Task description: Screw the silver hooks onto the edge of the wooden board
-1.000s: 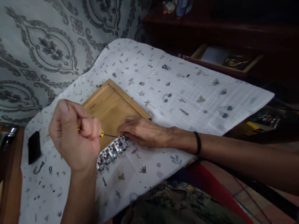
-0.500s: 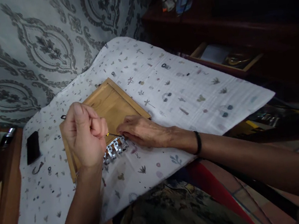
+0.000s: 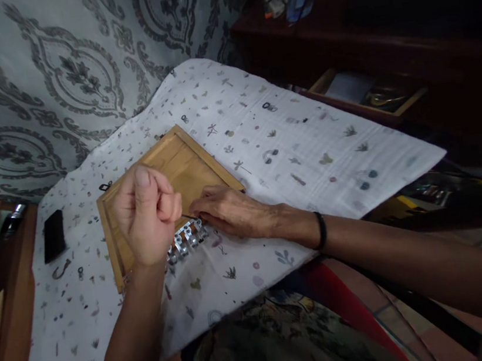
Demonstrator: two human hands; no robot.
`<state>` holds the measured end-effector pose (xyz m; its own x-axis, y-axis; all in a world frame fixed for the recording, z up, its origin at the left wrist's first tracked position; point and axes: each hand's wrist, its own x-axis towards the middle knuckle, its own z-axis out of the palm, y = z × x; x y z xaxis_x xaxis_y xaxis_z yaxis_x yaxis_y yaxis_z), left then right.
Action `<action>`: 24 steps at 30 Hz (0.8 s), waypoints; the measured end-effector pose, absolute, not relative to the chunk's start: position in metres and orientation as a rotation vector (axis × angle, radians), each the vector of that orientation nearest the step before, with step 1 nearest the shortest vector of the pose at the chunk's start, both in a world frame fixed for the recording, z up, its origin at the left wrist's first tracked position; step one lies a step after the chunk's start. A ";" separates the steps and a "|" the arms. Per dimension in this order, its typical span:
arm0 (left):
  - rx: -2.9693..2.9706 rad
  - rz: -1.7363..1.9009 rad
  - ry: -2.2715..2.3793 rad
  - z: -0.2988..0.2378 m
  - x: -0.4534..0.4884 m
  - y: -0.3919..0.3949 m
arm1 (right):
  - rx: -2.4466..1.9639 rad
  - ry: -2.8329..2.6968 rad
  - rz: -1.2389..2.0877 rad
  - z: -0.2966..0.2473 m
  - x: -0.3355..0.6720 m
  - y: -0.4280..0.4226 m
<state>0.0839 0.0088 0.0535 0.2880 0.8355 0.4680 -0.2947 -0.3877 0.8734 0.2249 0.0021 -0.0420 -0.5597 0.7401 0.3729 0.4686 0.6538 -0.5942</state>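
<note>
My left hand [image 3: 150,213] is closed in a fist above the wooden panel. It grips a screwdriver, whose thin dark shaft [image 3: 190,217] shows between my hands; the handle is hidden in the fist. My right hand [image 3: 231,210] is closed at the shaft's tip, its fingertips pinched together, and what lies between them is hidden. The wooden panel with a raised rim [image 3: 209,161] lies on the patterned cloth. Along its near edge runs a row of shiny metal hooks [image 3: 181,246], just below both hands.
The white cloth [image 3: 299,149] with small printed figures covers the table. A black flat object [image 3: 53,236] lies at the left. Patterned fabric [image 3: 76,78] rises behind the table. At the right, a drawer [image 3: 372,95] stands pulled out from dark furniture.
My left fist has shifted slightly right and turned, so the yellow part of the screwdriver no longer shows. My right hand stays at the same hook.
</note>
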 end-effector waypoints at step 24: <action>1.354 1.552 0.839 0.052 0.097 -0.004 | -0.933 -2.251 0.614 -0.041 0.225 0.001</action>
<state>0.0966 -0.0043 0.0524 -0.0117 0.9235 0.3833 -0.1849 -0.3787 0.9068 0.2247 0.0012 -0.0407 -0.5596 0.7451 0.3629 0.4576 0.6429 -0.6143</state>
